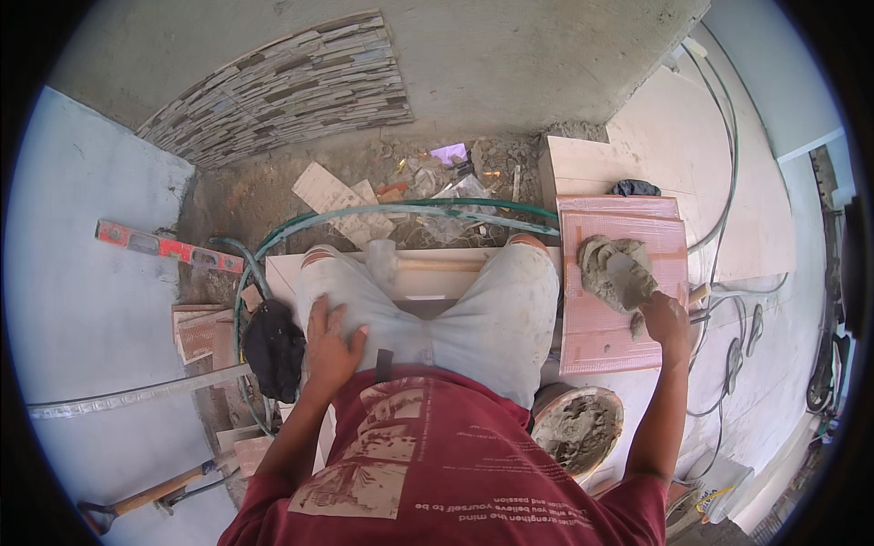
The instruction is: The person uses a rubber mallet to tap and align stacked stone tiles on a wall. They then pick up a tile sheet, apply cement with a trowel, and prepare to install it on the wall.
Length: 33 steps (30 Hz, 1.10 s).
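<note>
My right hand (667,320) grips a trowel, its blade (630,280) smeared with grey mortar and lowered onto a mound of wet mortar (596,264). That mound sits on the upper part of a pinkish-red tile (587,350), face-down by its ridged look, on top of another such tile. A small separate dab of mortar lies near the trowel. Resting on my left thigh, my left hand (332,344) is empty with its fingers apart. Beside my right hip stands a bucket (608,400) holding more mortar. A mallet (381,259) with a pale head and wooden handle lies between my knees.
Green hoses (419,206) cross the rubble ahead, among broken tile pieces (341,202). Stone-look tiles (291,86) cover part of the front wall. On the left are a red spirit level (168,246), a black cloth (273,350), a metal straightedge (137,396) and a wooden-handled tool (155,491).
</note>
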Motion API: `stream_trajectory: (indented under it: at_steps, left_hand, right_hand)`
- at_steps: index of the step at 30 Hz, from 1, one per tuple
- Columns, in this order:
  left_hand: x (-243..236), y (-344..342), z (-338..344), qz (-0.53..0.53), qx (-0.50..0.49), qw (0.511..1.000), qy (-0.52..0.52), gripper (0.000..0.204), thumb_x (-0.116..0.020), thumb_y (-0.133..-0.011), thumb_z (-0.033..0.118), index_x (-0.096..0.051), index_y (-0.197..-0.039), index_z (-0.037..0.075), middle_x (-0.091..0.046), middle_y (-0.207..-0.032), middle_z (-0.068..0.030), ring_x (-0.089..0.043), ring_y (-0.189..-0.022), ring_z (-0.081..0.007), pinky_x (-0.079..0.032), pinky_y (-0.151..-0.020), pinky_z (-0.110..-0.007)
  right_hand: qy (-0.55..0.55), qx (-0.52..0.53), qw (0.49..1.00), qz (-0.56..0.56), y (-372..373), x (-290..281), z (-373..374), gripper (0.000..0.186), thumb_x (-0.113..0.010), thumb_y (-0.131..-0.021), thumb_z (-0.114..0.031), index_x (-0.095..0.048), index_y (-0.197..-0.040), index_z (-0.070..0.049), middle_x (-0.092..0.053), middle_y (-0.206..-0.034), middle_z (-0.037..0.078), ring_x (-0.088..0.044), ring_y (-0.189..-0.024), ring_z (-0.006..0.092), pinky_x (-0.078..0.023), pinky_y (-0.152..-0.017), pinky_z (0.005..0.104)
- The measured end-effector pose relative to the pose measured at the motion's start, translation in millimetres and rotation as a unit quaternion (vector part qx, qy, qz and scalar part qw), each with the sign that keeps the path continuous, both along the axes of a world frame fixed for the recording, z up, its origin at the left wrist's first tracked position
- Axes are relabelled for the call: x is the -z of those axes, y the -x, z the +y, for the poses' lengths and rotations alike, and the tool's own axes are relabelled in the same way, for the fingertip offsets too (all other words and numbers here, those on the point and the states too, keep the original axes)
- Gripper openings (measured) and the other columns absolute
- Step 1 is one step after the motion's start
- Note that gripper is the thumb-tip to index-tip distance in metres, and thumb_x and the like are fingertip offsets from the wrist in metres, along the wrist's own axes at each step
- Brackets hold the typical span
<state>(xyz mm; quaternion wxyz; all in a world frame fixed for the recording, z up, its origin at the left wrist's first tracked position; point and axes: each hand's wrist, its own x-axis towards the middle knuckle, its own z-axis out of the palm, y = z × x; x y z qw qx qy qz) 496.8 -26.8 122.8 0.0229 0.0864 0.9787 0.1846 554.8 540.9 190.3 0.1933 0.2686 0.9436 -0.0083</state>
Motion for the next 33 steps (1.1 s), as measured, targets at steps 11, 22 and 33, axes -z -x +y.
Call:
stream_trajectory:
  at_steps: [11,22,33]
  left_hand:
    - [12,8,1,0.041,0.025,0.999,0.009,0.049,-0.069,-0.084,0.028,-0.057,-0.121,-0.001,-0.039,-0.145,-0.0246,-0.034,-0.136,-0.0452,-0.027,-0.112,-0.053]
    - [15,9,0,0.044,0.025,0.999,0.008,0.045,-0.068,-0.083,0.025,-0.057,-0.119,-0.001,-0.042,-0.142,-0.025,-0.036,-0.135,-0.0445,-0.027,-0.112,-0.053]
    - [16,13,7,0.037,0.022,0.999,0.004,0.045,-0.069,-0.082,0.024,-0.058,-0.117,-0.003,-0.043,-0.141,-0.0251,-0.037,-0.134,-0.0451,-0.028,-0.111,-0.054]
  right_hand:
    - [-0.021,-0.127,0.989,0.067,7,70,61,0.022,-0.068,-0.084,-0.023,-0.066,-0.102,-0.009,-0.067,-0.098,0.015,-0.066,-0.093,0.0382,-0.05,-0.082,0.0492]
    - [-0.052,0.063,0.997,0.017,-9,52,50,0.026,-0.061,-0.092,-0.029,-0.066,-0.106,-0.008,-0.07,-0.1,0.02,-0.067,-0.096,0.039,-0.053,-0.083,0.0486]
    - [-0.067,0.147,0.985,0.06,-58,65,108,0.029,-0.06,-0.092,-0.035,-0.068,-0.102,-0.009,-0.069,-0.098,0.022,-0.067,-0.095,0.0415,-0.052,-0.081,0.0518]
